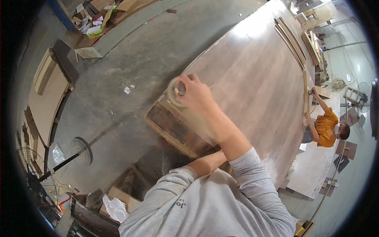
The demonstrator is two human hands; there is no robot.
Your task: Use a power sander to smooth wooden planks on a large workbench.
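My right hand [194,91] is closed around a roll of tape [172,93], a pale yellowish ring with an open middle. It holds the roll at the near left corner of a large brown wooden panel [244,79]. A blurred pale strip runs from near the roll along the panel's near edge. My left forearm [210,162] passes low under my right arm, and the left hand is hidden behind it. Below the panel's near edge sits a dark wooden frame [177,128] with lighter rims.
A person in an orange shirt [327,127] works at the panel's right side, one hand on a small tool. Long wooden strips [290,43] lie along the far right edge. On the left stand a fan [39,177] with a round base and leaning boards [49,96]. Scraps fill a bin [94,27].
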